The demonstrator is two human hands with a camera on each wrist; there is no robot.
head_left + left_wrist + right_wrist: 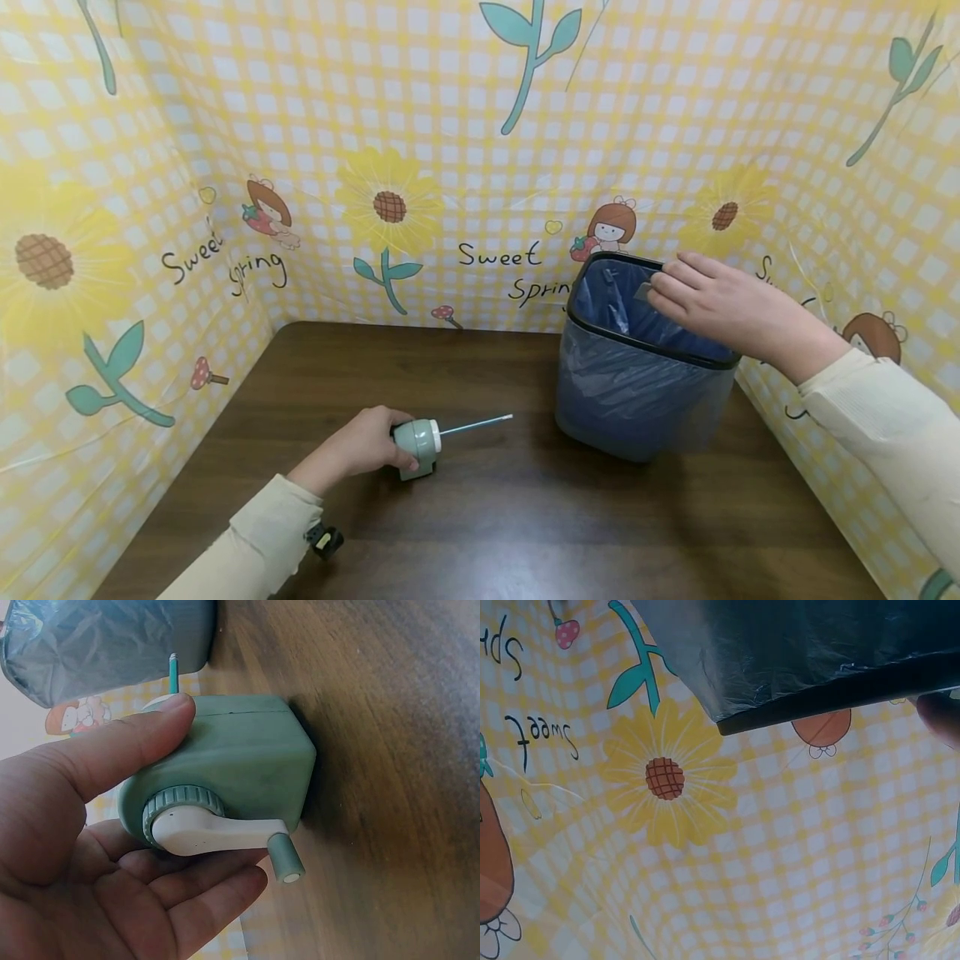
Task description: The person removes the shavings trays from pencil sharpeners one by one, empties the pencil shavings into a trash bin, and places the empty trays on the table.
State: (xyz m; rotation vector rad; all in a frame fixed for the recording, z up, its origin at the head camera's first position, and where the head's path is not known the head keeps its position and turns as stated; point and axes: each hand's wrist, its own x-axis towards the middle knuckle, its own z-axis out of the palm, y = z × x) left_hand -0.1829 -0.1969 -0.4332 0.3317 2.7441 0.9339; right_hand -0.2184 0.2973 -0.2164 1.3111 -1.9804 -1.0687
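Observation:
My left hand [362, 446] grips a green crank pencil sharpener [414, 448], thumb along one side and fingers beneath. Out of its white front sticks a thin blue pencil [476, 425], pointing right in the head view. In the left wrist view the white crank [214, 831] with its green knob faces the camera. My right hand [708, 296] is over the bin [645, 400], its fingers pinching a small grey flat-edged piece [642, 291] above the opening. Most of that piece is hidden by the fingers, and I cannot tell its kind.
The bin, lined with a translucent bag and ringed by a black rim [652, 343], stands at the right rear of the brown wooden table [495, 517]. Yellow checked cloth [480, 183] with flower prints encloses the table at the back and both sides.

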